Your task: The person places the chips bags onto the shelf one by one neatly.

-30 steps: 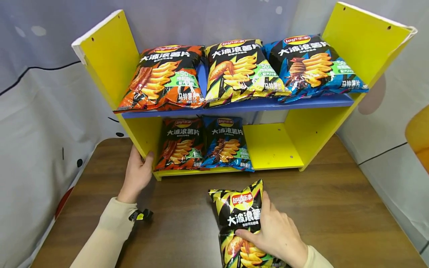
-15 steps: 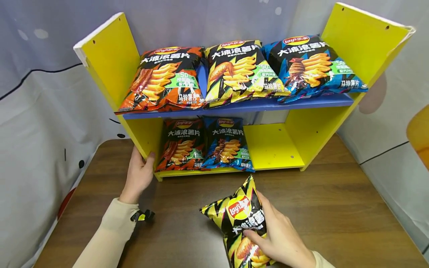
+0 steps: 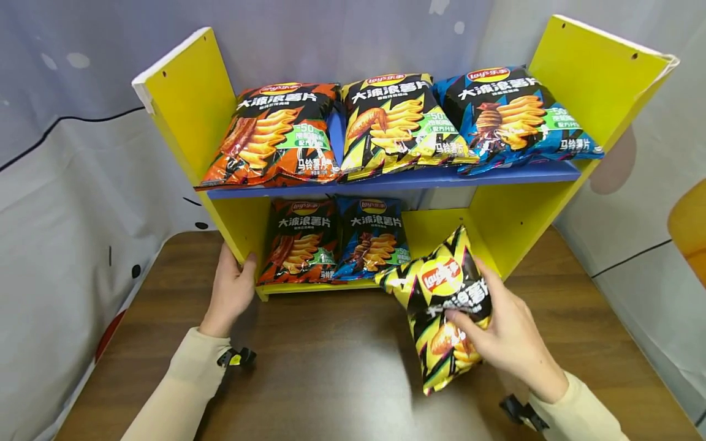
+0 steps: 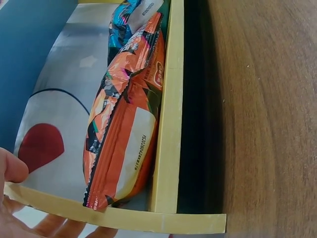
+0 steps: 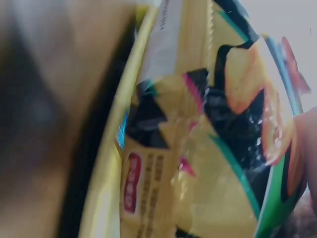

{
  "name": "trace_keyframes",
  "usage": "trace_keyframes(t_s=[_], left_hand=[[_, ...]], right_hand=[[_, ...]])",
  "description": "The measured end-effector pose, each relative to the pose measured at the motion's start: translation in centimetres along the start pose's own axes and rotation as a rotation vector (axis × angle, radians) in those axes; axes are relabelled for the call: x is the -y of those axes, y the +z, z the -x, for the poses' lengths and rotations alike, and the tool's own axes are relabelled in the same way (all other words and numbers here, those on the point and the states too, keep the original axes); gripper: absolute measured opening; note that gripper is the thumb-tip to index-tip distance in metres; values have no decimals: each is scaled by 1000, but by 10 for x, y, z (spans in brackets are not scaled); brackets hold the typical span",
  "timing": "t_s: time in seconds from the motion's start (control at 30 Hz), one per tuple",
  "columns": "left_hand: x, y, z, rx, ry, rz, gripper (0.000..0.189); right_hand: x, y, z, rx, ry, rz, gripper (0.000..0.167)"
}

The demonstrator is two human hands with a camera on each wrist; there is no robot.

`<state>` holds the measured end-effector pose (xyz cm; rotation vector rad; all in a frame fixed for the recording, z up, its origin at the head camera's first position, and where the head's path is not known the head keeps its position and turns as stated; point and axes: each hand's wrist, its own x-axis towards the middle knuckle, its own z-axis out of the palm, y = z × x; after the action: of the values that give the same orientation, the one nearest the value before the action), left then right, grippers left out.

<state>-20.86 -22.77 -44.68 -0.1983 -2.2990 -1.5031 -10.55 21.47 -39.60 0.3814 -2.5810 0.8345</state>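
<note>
My right hand [image 3: 515,334] grips a yellow-and-black potato chip bag [image 3: 432,306] by its right side, thumb across the front. The bag is tilted and held up before the lower right part of the yellow shelf [image 3: 513,214]. Close up in the right wrist view, the bag's back seam [image 5: 183,124] shows beside the yellow shelf edge. My left hand [image 3: 228,294] holds the shelf's left side panel, thumb on the inner side and fingers outside. On the lower level stand an orange chip bag [image 3: 300,245] and a blue chip bag [image 3: 372,242], side by side.
Along the blue upper level [image 3: 397,180] lie an orange bag [image 3: 276,135], a yellow bag [image 3: 402,125] and a blue bag [image 3: 515,116]. The shelf stands on a wooden table [image 3: 309,367], with a patterned curtain [image 3: 331,37] behind it.
My right hand has lifted the yellow chip bag and carried it forward and to the right, toward the lower shelf level. The bag has tilted. My left hand keeps its hold on the panel.
</note>
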Motion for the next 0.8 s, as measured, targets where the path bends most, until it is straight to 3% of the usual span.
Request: trace_keyframes(t_s=[0.17, 0.37, 0.57, 0.8], left_hand=[[1, 0, 0, -7, 0, 6, 50], [2, 1, 2, -5, 0, 10, 50], [3, 4, 1, -13, 34, 30, 49], [3, 7, 3, -35, 33, 33, 47]], right_hand=[[-23, -10, -55, -25, 101, 83, 90], [-52, 0, -106, 43, 196, 162, 86], [-68, 22, -124, 85, 270, 239, 94], [-81, 43, -129, 153, 306, 259, 105]])
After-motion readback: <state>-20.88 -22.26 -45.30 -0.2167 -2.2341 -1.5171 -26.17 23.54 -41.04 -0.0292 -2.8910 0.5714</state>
